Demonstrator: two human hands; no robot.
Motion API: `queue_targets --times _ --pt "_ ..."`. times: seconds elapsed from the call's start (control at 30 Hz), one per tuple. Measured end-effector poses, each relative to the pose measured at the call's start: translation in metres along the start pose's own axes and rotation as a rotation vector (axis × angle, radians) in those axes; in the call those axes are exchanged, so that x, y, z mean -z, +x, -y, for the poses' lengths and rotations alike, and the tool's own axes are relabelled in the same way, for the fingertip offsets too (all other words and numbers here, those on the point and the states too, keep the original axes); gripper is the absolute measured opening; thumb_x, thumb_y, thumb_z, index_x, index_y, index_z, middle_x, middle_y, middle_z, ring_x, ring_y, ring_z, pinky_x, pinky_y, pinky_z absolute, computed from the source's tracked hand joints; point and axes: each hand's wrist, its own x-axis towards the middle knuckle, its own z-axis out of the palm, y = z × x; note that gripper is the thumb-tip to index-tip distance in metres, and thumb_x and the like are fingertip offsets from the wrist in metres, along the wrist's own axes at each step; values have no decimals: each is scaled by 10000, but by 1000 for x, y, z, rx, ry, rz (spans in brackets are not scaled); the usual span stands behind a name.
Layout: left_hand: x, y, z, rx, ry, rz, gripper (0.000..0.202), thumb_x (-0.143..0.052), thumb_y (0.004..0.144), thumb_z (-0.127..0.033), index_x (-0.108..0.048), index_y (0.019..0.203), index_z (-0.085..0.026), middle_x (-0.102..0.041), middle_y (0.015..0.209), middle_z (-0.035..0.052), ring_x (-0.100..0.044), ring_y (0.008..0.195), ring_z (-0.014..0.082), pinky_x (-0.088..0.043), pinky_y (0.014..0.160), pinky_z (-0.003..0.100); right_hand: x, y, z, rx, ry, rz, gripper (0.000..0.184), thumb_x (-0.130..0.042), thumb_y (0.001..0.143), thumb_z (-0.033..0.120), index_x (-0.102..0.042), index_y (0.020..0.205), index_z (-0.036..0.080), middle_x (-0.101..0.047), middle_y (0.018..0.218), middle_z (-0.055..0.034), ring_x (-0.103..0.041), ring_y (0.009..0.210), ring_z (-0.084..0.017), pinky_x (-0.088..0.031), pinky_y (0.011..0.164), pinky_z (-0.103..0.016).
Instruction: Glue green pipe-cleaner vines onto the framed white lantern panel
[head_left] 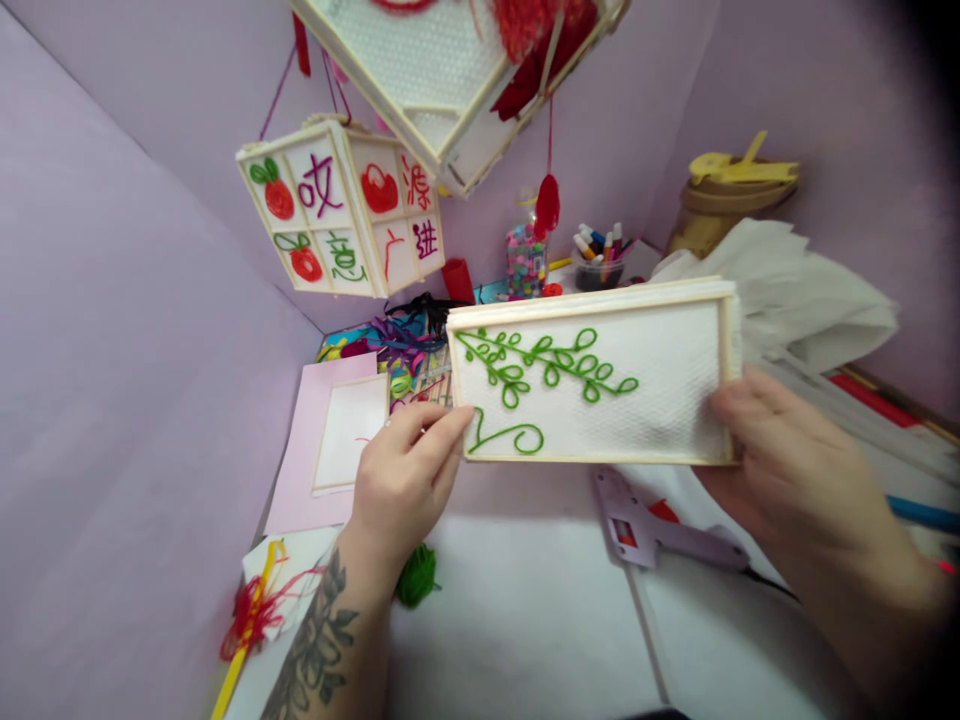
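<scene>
Both hands hold up a rectangular wooden-framed panel [660, 370] above the table. Its white textured face carries a green yarn vine [551, 360] with looped leaves, and a separate green curl at the lower left. My left hand [409, 470] pinches the panel's left edge near the bottom corner. My right hand [802, 470] grips the right edge, with its fingers partly behind the frame and blurred. Below the panel, a lilac glue gun [675, 535] lies on the table near my right hand. A green yarn ball [417, 576] sits beside my left forearm.
A painted lantern [341, 210] hangs at the back left, and another framed lantern [427, 80] hangs overhead. Behind the panel stand a jar of pompoms [526, 250] and a tub of markers [598, 262]. White sheeting [795, 290] lies at right; a pink board [292, 460] lies left.
</scene>
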Motion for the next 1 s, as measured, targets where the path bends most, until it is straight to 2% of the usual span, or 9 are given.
queue_targets --times 0.13,0.3,0.47,0.53,0.67,0.8,1.0 --pt "-2 -1 0 24 -28 -46 272 -635 854 -68 -625 1115 -143 -693 957 77 -662 862 152 -561 760 253 -1 1 0 -9 5 -28 282 -706 779 400 -722 1038 291 -735 1148 -32 -715 1000 -276 -631 801 -390" --pt "-2 -1 -1 81 -72 -58 201 -645 855 -100 -612 1048 -146 -704 941 51 -663 838 131 -557 689 206 -1 0 2 -19 14 -47 247 -734 743 372 -729 975 286 -748 1104 -27 -722 974 -274 -637 769 -372" --pt "7 3 -1 214 -133 15 185 -631 876 -173 -611 1060 -153 -692 932 37 -640 715 96 -553 633 191 -1 0 2 -23 19 -55 249 -723 753 372 -726 987 286 -745 1109 -31 -722 970 -272 -640 755 -367" --pt "11 4 2 220 -115 44 132 -595 892 -145 -623 1019 -163 -691 918 35 -650 756 106 -550 650 195 -1 0 3 -19 20 -56 252 -707 767 359 -724 1007 286 -741 1122 -33 -721 973 -269 -637 767 -371" --pt "10 2 14 80 18 5 194 -577 880 -58 -652 1014 -177 -690 962 64 -662 912 163 -551 811 279 0 1 4 -21 5 -54 200 -675 793 342 -722 978 282 -741 1116 -35 -723 968 -266 -634 781 -383" --pt "6 -3 24 -92 74 -49 273 -648 818 -19 -667 1025 -195 -687 944 56 -659 886 171 -549 796 287 -1 0 4 -38 -16 -58 169 -663 788 329 -723 945 306 -753 1070 -27 -729 942 -271 -640 752 -395" --pt "8 -4 22 -263 21 -22 362 -606 812 37 -661 1107 -165 -694 969 82 -646 879 183 -550 784 319 -3 1 3 -21 -54 -51 199 -656 784 355 -725 965 309 -761 1021 -36 -738 891 -280 -645 724 -420"
